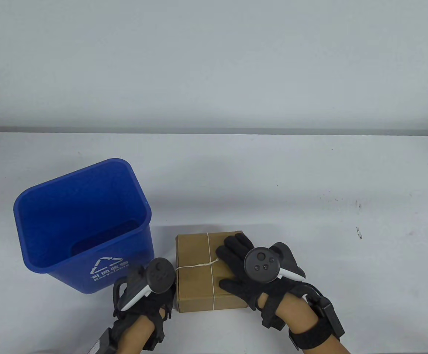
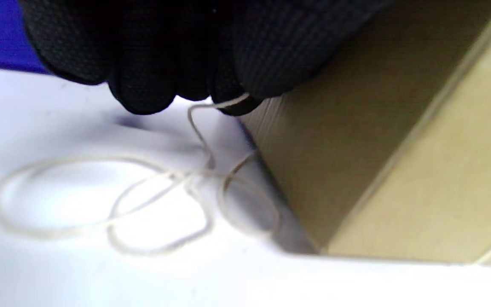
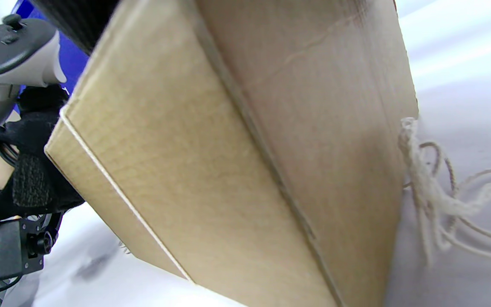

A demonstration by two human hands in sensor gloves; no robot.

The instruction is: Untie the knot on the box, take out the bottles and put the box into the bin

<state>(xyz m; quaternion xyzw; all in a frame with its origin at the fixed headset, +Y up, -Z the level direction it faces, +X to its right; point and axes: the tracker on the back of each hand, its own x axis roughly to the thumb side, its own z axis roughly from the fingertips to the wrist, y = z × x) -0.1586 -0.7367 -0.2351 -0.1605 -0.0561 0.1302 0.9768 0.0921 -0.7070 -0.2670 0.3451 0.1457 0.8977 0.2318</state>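
Table view: one cardboard box [image 1: 199, 271] near the table's [image 1: 310, 177] front edge, one blue bin [image 1: 83, 225] just left of it; right hand [image 1: 243, 271] pressing flat on the lid, fingers straight.

Left wrist view: left hand [image 2: 177, 55] pinching one string [image 2: 203, 128]; loose loops beside the box.

Right wrist view: frayed string end at the box's corner.

Risk: pulling may tighten the knot or drag the box. No bottles visible.
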